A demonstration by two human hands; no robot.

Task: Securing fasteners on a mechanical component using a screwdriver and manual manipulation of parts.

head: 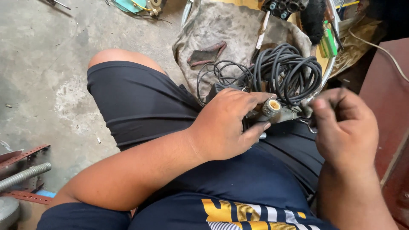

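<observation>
Left hand [226,127] fingers clamp a metal fitting with brass socket [272,108]. Right hand [345,127] fingers pinch what appears to be thin wire [307,125] beside it, apparently not yet attached.

A rough workshop is shown. A stained concrete floor [47,72] is seen, littered with coiled black cable [285,70], a dirty rag [230,30] and perforated metal angle [25,154].

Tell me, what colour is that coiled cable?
Black; the coiled cable shows best in the head view.
</observation>
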